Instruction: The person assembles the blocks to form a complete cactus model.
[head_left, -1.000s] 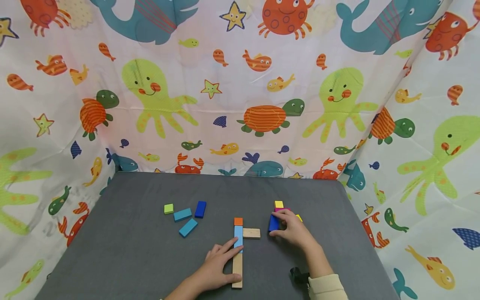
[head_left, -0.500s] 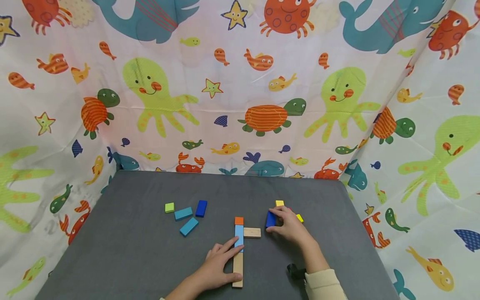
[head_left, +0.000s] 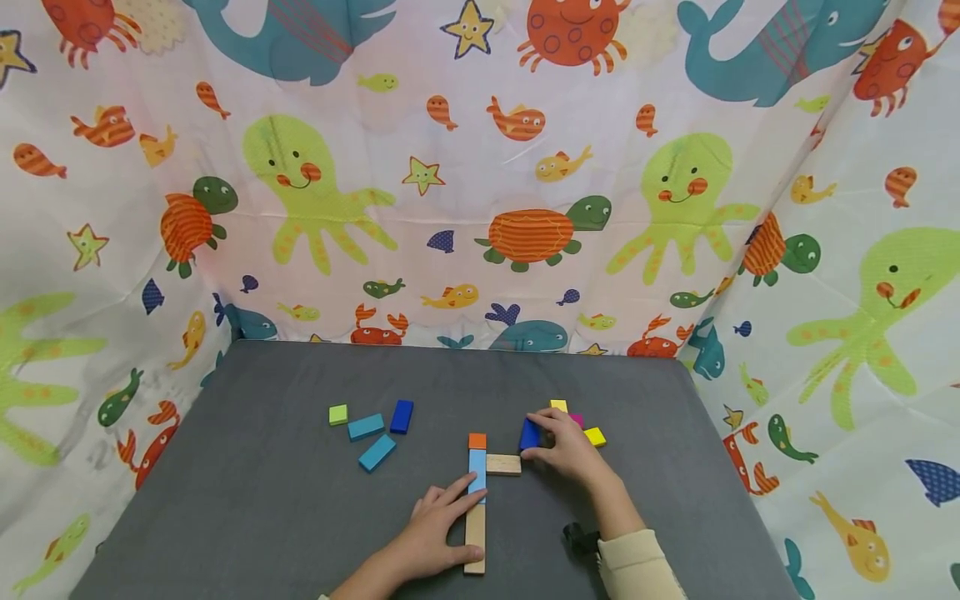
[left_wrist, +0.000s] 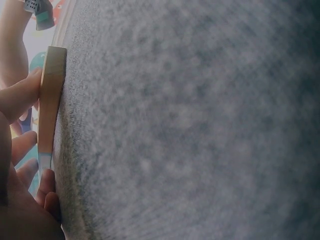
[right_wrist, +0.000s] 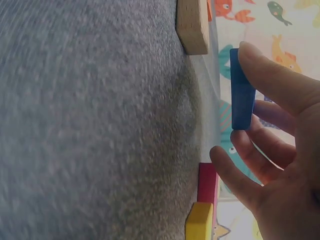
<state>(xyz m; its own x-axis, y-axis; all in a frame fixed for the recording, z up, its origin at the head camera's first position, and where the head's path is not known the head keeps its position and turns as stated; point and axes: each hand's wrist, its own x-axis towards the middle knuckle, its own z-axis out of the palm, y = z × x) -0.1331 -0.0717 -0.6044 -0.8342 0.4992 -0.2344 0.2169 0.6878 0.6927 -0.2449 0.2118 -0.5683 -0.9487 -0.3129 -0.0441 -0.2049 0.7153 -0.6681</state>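
My right hand pinches a dark blue block between thumb and fingers. In the right wrist view this blue block appears raised off the table. It is near the free end of a short plain wooden block. That block meets the side of a line made of an orange block, a light blue section and a long plain wooden block. My left hand rests against the line, fingers extended onto the light blue part, thumb on the long wooden block.
Two yellow blocks and a magenta block lie behind my right hand. Left of the line are a green block, two teal blocks and another dark blue block. A patterned curtain surrounds the grey table.
My right hand has carried the dark blue block leftward, away from the yellow and magenta blocks and toward the short wooden block. My left hand stays in place.
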